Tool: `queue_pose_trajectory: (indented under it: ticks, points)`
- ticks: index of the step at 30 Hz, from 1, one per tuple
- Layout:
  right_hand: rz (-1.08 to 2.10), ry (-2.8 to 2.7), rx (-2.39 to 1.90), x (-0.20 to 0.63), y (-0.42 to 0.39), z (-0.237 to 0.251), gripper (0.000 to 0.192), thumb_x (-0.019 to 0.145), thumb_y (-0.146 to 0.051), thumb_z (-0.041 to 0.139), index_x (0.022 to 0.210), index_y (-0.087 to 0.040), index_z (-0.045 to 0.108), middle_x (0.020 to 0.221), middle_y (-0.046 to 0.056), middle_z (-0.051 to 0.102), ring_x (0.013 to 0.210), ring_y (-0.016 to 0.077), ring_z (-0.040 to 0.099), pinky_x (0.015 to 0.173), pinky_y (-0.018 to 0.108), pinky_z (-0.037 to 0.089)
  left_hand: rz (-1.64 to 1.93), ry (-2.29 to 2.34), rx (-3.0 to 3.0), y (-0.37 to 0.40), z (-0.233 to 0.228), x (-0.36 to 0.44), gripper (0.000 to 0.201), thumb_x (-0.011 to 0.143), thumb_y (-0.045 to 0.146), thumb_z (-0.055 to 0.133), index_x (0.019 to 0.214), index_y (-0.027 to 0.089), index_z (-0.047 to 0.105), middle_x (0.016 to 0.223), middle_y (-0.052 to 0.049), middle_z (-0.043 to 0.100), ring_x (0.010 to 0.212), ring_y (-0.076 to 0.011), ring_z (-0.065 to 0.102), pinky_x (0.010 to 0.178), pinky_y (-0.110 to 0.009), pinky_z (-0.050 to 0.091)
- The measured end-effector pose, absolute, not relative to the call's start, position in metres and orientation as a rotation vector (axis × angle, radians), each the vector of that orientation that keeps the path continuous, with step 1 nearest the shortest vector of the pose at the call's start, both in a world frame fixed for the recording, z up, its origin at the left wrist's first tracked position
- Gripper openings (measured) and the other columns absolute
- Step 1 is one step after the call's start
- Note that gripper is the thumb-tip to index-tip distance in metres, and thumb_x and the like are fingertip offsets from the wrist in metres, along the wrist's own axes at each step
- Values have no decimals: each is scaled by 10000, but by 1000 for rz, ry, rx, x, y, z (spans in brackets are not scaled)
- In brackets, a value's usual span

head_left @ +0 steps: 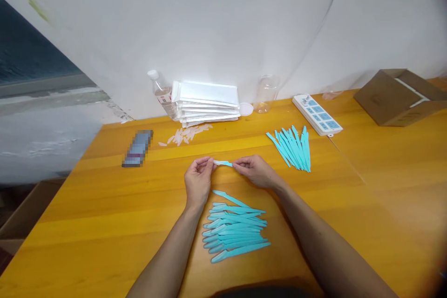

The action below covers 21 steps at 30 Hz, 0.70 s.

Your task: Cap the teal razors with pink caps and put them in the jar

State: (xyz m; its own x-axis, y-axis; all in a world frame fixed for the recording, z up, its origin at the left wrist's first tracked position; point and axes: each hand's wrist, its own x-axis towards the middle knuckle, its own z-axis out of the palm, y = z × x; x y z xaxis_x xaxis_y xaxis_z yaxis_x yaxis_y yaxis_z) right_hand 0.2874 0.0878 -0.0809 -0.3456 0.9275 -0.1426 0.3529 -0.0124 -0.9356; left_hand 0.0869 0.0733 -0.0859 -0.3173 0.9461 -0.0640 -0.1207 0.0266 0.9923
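Both my hands hold one small turquoise razor (223,163) level above the wooden table (104,205). My left hand (198,180) pinches its pale clear-capped end, and my right hand (254,171) grips its turquoise handle end. Just in front of my wrists lies a pile of several turquoise razors (235,230) with caps on. A second, fanned group of turquoise razors (292,147) lies to the right, past my right hand. Loose clear caps (185,135) are scattered behind my left hand.
A stack of white packets (207,102), a plastic bottle (161,94), a clear cup (267,94) and a white lid (246,109) stand along the wall. A power strip (317,114) and an open cardboard box (401,96) are at the right. A phone (138,148) lies at the left.
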Motion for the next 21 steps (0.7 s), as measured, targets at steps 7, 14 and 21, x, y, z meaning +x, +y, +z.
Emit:
queue_pose_trajectory:
  ticks: [7,14,21]
  points:
    - [1361,-1712,-1310,287,87,-80,442,880,-506,546,972,-146,785,752,-1,642,651,132,485,551,215,350,1540,1385,856,75,-85,85,345,734,382,812,934,145,662,843,-36,719,801,-161,725,855,-340,593]
    - [1215,-1875,-1308,288,83,-70,415,912,-459,502,918,-152,780,704,-13,627,637,128,484,577,223,342,1182,1368,1103,68,-82,88,342,770,432,773,946,151,692,848,-73,747,755,-173,717,751,-300,582]
    - [1261,-2137,-1223,296,74,-52,439,924,-461,470,719,-147,699,619,-30,585,575,116,456,537,229,292,600,1331,1604,35,-45,45,359,883,454,641,1081,184,772,971,-63,776,827,-209,696,714,-274,535]
